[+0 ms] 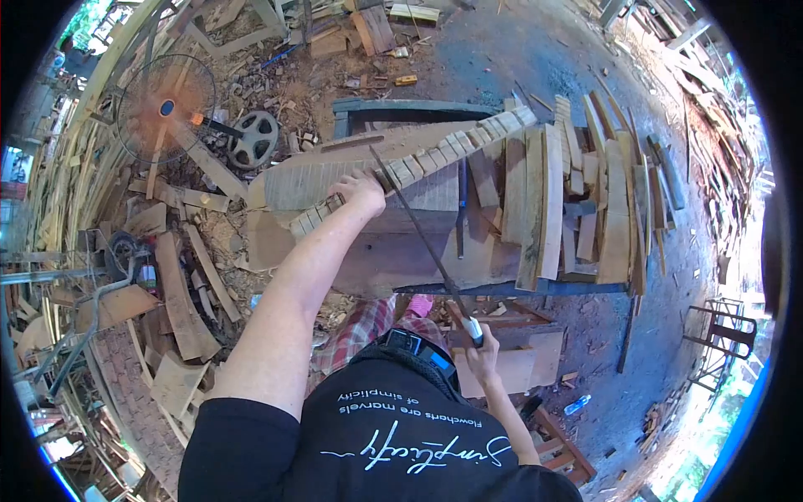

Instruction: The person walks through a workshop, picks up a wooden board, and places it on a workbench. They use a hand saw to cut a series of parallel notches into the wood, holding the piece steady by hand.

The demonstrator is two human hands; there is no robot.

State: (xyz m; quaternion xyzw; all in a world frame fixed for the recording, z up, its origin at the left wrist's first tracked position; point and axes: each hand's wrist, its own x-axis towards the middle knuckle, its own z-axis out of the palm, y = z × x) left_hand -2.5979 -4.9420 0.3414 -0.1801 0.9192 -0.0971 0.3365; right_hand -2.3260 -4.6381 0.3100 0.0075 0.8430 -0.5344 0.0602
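Observation:
A long notched wooden strip [449,154] lies diagonally over a slatted wooden block [335,179] on the work table. My left hand [360,189] is closed over the strip's lower left part, with some fingers hidden behind the wood. In my right hand [483,355], near my waist, is the white and black handle of a long, narrow, dark-bladed tool [427,243]. Its blade runs up and away to the left, crossing the strip just beside my left hand. The blade's exact kind does not show.
Many curved boards [550,201] lie at the table's right end. A fan [167,109] stands at the upper left, with its round base [253,140] nearby. Scrap wood and shavings cover the floor. A metal-framed chair [723,339] is at far right, and a plastic bottle [577,405] lies below the table.

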